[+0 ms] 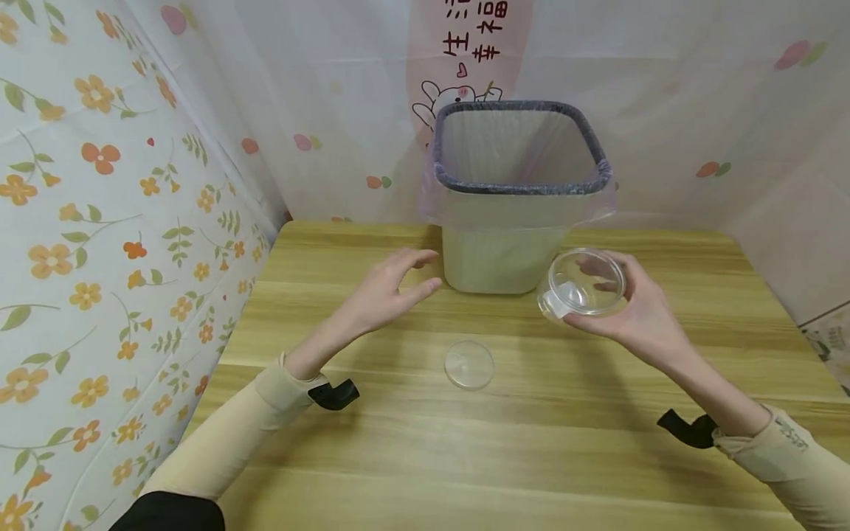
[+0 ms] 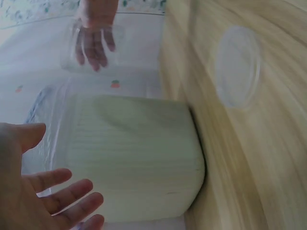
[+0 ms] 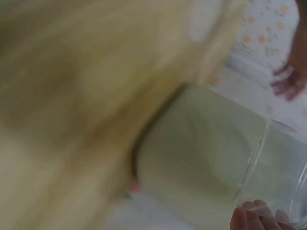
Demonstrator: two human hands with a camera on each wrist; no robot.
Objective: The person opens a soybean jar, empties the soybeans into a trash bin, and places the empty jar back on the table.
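My right hand (image 1: 639,313) grips a clear round plastic jar (image 1: 584,284) by its side, in the air just right of the bin. The jar is tilted with its round rim toward the head camera, and a whitish patch shows at its lower left. In the right wrist view, fingertips (image 3: 259,218) curl against the jar's clear wall. My left hand (image 1: 392,287) hovers left of the bin, thumb and fingers spread apart, with nothing between them. On the table between the hands lies a clear round lid (image 1: 468,365).
A pale bin (image 1: 505,254) with a dark rim and a thin plastic liner stands at the table's back edge. Behind it hangs a printed curtain (image 1: 345,96); a floral cloth (image 1: 99,258) covers the left side. The wooden table (image 1: 412,472) extends toward me.
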